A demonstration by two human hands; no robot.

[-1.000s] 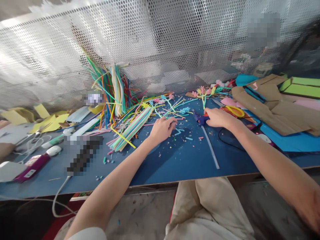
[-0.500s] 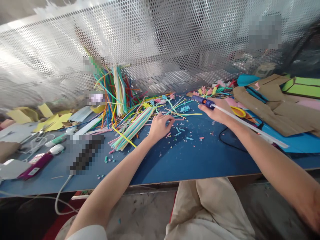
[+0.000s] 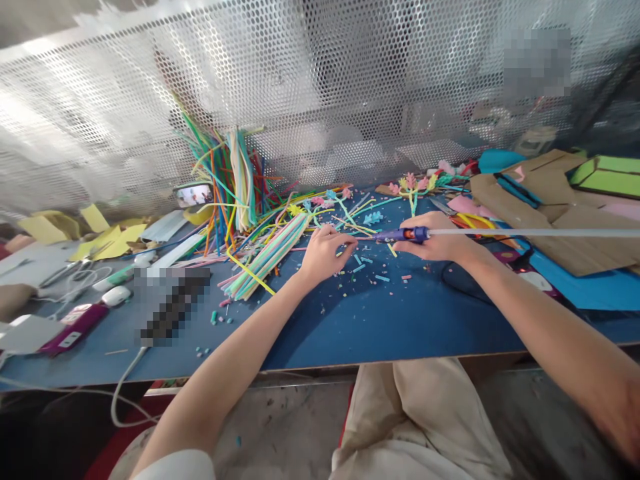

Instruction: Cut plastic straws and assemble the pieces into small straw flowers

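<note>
Step in hand, as judged from the scene: applying glue to a small straw piece. Keep the glue gun [image 3: 400, 235] level and low, bring only its nozzle to the piece, and keep the holding fingertips clear of the nozzle, which is likely hot. Feed glue sparingly; the piece is small.

All places below are given relative to the glue gun.

Nearest the viewer, the blue tabletop [image 3: 350, 327] carries scattered straw offcuts [image 3: 383, 277] just in front of the glue gun.

The right hand [image 3: 437, 241] wraps the glue gun body, fingers curled shut around it. The glue stick [image 3: 530, 233] projects from the rear of the gun, out to the right.

The left hand [image 3: 323, 252] lies just left of the nozzle, fingers [image 3: 334, 235] drawn together on a thin straw piece [image 3: 350, 241]. The exact pinch is too small to confirm. The nozzle tip points at these fingers and sits close to them; whether it touches the piece cannot be told.

Farther left, a bundle of straws [image 3: 267, 257] lies flat. Behind the gun, straw flowers [image 3: 411, 183] rest near the perforated metal screen [image 3: 320, 87].
</note>
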